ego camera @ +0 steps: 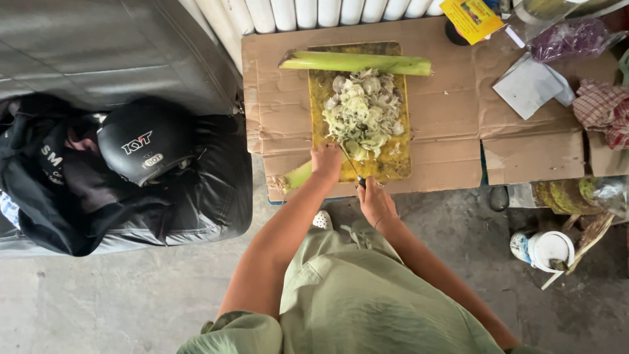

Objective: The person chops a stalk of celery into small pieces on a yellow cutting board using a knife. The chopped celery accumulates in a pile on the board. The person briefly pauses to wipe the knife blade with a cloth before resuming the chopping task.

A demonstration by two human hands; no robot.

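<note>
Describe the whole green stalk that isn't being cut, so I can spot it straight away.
Find the flattened cardboard covering the low table, then the yellow cutting board on it with a pile of pale sliced pieces. The uncut stalk lies crosswise over the board's far edge, beyond the pile. Unlike the stalk under the left hand, it is long, whole and untouched.

You have soft, even daylight here, bright on the cardboard sheet [524, 98] and dimmer left of it, where the black helmet [145, 147] carries a small white glare. Shadows stay faint, pooling under the cardboard's near edge. Focus is fairly sharp; lines bend at the frame edges from the wide lens.
</note>
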